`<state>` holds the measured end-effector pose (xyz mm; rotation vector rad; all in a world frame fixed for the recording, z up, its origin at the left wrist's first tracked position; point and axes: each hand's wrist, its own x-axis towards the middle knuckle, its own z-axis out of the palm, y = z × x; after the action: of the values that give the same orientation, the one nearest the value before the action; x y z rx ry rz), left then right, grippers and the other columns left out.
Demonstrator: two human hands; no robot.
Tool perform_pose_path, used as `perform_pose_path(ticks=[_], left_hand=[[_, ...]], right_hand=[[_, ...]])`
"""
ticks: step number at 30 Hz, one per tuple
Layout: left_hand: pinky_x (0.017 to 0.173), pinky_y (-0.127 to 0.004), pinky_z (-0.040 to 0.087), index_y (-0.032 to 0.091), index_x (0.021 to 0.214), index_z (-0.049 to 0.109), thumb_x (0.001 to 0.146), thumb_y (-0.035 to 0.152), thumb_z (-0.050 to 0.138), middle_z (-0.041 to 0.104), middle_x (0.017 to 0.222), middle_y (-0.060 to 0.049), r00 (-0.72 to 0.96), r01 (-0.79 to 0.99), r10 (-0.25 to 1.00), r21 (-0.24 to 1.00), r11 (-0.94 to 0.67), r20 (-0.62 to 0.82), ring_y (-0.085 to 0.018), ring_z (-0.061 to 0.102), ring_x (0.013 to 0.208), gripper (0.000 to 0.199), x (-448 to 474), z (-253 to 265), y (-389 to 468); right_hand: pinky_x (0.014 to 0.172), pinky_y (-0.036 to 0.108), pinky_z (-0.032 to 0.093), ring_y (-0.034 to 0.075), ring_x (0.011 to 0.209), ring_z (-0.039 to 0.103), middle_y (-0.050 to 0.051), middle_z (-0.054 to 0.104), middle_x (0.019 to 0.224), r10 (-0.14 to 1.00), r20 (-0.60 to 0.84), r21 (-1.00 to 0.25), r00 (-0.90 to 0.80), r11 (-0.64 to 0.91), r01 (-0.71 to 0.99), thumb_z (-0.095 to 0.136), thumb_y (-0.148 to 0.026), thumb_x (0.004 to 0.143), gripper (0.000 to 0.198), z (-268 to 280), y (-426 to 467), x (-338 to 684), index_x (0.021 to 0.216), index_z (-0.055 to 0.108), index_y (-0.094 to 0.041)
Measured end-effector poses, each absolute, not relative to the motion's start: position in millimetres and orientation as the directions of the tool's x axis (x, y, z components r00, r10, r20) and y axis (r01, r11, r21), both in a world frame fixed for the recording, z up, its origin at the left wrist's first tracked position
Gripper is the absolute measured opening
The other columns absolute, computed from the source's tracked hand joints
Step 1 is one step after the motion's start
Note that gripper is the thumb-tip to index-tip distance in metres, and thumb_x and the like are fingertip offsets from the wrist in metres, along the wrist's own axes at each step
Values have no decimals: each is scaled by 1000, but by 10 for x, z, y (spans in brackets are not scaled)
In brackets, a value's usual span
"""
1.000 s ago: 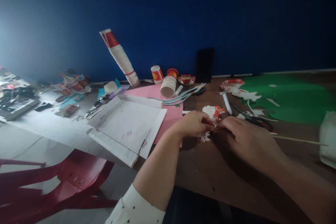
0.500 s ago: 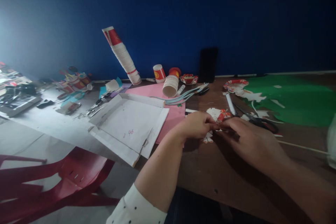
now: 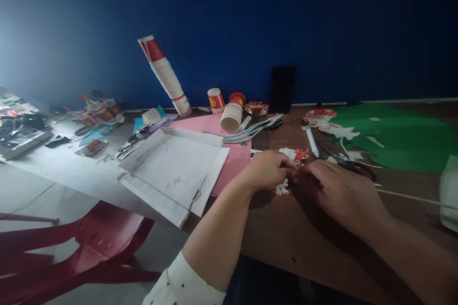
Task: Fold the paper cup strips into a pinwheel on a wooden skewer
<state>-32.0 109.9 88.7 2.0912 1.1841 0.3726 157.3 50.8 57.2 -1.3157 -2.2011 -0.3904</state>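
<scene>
My left hand [image 3: 270,169] is closed in a pinch, its fingertips together over the brown table [image 3: 272,238]. A small thin piece shows at those fingertips, too small to name. My right hand [image 3: 336,186] is closed as well, thumb and fingers bent together beside the left fingertips; what it pinches is hidden. Just behind both hands lies a cut white-and-red paper cup piece [image 3: 299,154]. Another scalloped white paper cutout [image 3: 282,188] rests below my left fingers. To the right are black scissors [image 3: 352,166] and a white glue-stick-like tube [image 3: 312,142].
A white cardboard tray [image 3: 168,167] and pink paper [image 3: 234,157] lie left of my hands. Behind stand a tall leaning cup stack [image 3: 166,76], a lying cup stack [image 3: 232,116] and a dark phone [image 3: 282,88]. Green paper [image 3: 404,136] covers the right; a red chair [image 3: 103,238] stands lower left.
My right fingertips have drawn slightly away from the left ones, leaving a small gap. The left hand keeps its pinch. The whole view has shifted slightly.
</scene>
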Motion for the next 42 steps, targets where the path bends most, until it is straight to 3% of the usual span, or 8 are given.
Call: perform_pose_path(ticks=[4, 9, 16, 25, 30, 35, 42], left_hand=[[80, -28, 46, 21, 82, 75, 87, 28, 64, 74, 85, 0, 566, 641, 821, 588, -494, 73, -17, 65, 87, 13, -319, 854, 1096], [84, -30, 45, 22, 82, 75, 87, 26, 62, 74, 87, -1, 590, 658, 803, 524, -541, 86, -18, 65, 91, 15, -320, 867, 1083], [78, -28, 45, 20, 81, 74, 89, 30, 62, 73, 84, -1, 572, 653, 819, 588, -477, 29, -17, 65, 87, 18, -311, 909, 1067], [70, -24, 45, 17, 90, 72, 88, 34, 63, 69, 73, 1, 494, 642, 840, 746, -177, -226, -14, 62, 71, 19, -315, 925, 1070], [68, -23, 43, 17, 91, 71, 86, 32, 66, 69, 78, 1, 524, 581, 825, 797, -165, -211, -12, 61, 72, 17, -329, 895, 1084], [64, -23, 42, 16, 91, 70, 86, 31, 64, 64, 72, 2, 551, 552, 794, 825, -117, -256, -12, 59, 67, 16, -335, 898, 1074], [65, -24, 42, 17, 84, 70, 85, 35, 65, 66, 73, 1, 571, 566, 774, 814, -129, -275, -13, 59, 70, 19, -338, 901, 1084]], right_hand=[[55, 31, 31, 20, 62, 64, 4, 67, 74, 725, 569, -14, -387, 479, 877, 48, -37, 99, 25, 580, 508, 1570, 80, 55, -23], [54, 30, 32, 20, 62, 64, 4, 66, 73, 710, 557, 19, -431, 508, 861, 47, -36, 100, 23, 576, 507, 1568, 83, 55, -22], [55, 31, 35, 21, 66, 67, 6, 71, 82, 734, 528, -9, -427, 508, 862, 49, -33, 98, 18, 533, 523, 1602, 90, 60, -20], [58, 32, 42, 24, 71, 71, 8, 75, 90, 788, 499, -116, -361, 474, 873, 44, -41, 101, 32, 532, 533, 1586, 95, 67, -21], [57, 33, 44, 27, 75, 73, 7, 76, 94, 837, 461, -227, -295, 433, 873, 43, -54, 99, 40, 580, 514, 1572, 98, 68, -23], [58, 33, 47, 27, 77, 74, 7, 77, 93, 885, 376, -321, -276, 403, 857, 45, -53, 98, 38, 592, 515, 1588, 98, 68, -23], [54, 33, 44, 27, 72, 73, 7, 76, 88, 901, 338, -315, -272, 380, 870, 46, -52, 98, 36, 572, 528, 1574, 91, 65, -23]])
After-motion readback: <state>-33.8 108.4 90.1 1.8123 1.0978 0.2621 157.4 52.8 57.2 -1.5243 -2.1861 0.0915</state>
